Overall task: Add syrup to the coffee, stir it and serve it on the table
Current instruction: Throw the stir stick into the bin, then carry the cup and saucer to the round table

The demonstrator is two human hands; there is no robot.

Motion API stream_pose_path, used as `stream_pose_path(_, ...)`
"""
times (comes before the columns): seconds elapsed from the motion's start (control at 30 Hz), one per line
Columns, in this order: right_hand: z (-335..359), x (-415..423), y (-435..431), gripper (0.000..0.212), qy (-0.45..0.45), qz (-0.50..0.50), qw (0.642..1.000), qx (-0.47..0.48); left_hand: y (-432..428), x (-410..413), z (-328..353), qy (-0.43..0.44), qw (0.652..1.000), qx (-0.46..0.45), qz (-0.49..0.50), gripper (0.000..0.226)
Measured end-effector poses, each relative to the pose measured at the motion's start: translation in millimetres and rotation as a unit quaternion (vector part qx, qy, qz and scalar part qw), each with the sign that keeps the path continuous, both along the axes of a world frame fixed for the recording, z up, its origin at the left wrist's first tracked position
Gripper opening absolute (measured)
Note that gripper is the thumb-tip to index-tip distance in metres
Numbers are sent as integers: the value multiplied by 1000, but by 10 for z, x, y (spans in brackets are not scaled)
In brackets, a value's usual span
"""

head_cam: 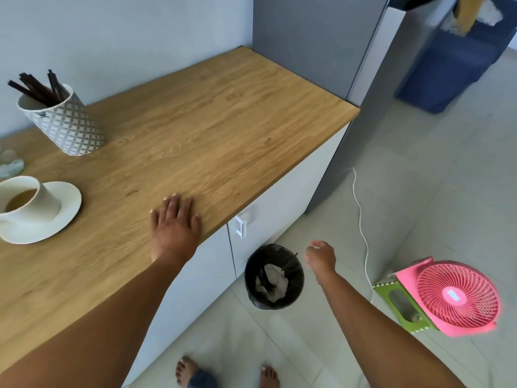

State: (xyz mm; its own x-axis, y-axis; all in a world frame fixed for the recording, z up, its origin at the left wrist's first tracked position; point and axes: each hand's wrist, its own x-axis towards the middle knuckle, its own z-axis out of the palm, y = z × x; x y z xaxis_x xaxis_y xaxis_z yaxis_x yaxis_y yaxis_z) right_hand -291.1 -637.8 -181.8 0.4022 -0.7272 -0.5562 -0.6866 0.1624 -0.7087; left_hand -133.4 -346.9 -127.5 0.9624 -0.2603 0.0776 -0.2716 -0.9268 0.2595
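Observation:
A white cup of brown coffee (21,198) stands on a white saucer (65,208) at the left edge of the wooden counter (212,116). Behind it a patterned holder (67,124) carries several dark stir sticks. My left hand (174,222) rests flat on the counter near its front edge, fingers straight, holding nothing. My right hand (320,257) hangs over the floor just right of a black waste bin (274,277), fingers loosely curled and empty. A dark stick and crumpled paper lie in the bin.
A glass item (9,163) peeks in at the far left. White cabinet doors with a handle (240,225) sit under the counter. A pink fan (453,296) leans on a green stool (402,303), with a white cable (361,219) on the tiled floor. My bare feet show below.

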Motion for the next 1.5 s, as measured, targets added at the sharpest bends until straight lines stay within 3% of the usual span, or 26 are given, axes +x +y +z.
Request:
stream_pose_path(0.23,98,88,105,36,-13,18,1000,4,-19,-12,24,-1,1000,10,-4,57)
stream_pose_path(0.57,1026,437,930,25,-195,127,972,-33,50,4,86,47,997,38,-42,59)
stream_pose_path(0.77,1388,958,1586,27,-235,239,942,-36,449,53,295,91,987,45,-124,58)
stream_pose_path(0.93,1440,1466,2188,23,-228,326,916,-45,1029,29,412,93,987,-42,-127,44)
stream_pose_path(1.03,1413,1743,2547,19,-226,362,903,-49,1448,22,489,71,988,-120,-72,32)
stream_pose_path(1.13,1368,1984,2887,17,-228,395,889,-50,1889,3,529,55,974,-215,45,21)
stream_pose_path(1.3,1260,2322,3344,17,-200,446,870,-57,2622,119,526,37,891,-374,256,12)
stream_pose_path(1.37,1225,2438,3478,20,-174,449,875,-47,2880,233,520,26,864,-405,298,17)
stream_pose_path(1.5,1168,2583,3640,24,-143,433,890,-25,3149,509,554,54,843,-436,311,42)
